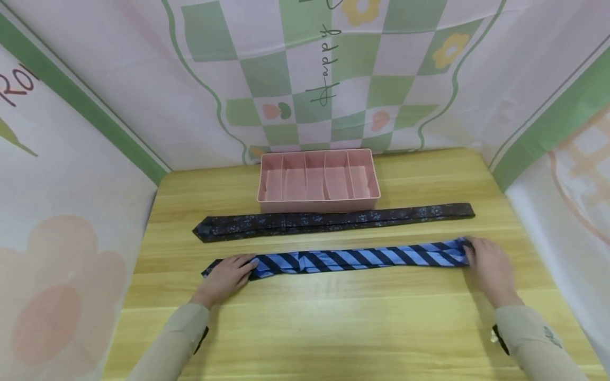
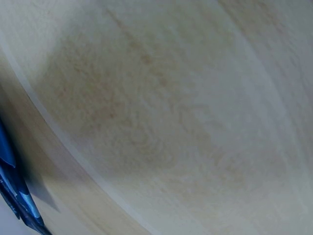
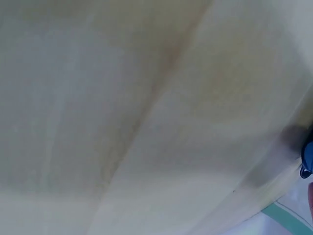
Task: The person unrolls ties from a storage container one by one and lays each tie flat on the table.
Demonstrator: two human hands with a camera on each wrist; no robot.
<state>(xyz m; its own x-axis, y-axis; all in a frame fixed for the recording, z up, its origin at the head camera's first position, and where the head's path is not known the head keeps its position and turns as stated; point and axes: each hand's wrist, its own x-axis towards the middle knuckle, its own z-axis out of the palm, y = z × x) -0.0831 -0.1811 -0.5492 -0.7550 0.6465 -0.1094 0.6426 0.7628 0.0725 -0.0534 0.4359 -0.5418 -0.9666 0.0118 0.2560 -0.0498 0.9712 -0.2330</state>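
Observation:
A blue necktie with dark diagonal stripes lies stretched sideways across the table, folded lengthwise into a narrow band. Over its pointed left end my left hand rests with the fingers laid across the cloth. At the opposite end my right hand pinches the tie between thumb and fingers. Part of each end is hidden under the hands. Just beyond lies a dark necktie with small blue flowers, roughly parallel to the striped one. A blue edge of the striped tie shows at the border of both wrist views.
Behind the ties stands a pink box split into several narrow compartments by thin dividers. The dark tie runs along its front wall. A wooden table carries everything, and printed cloth hangs around its back and sides.

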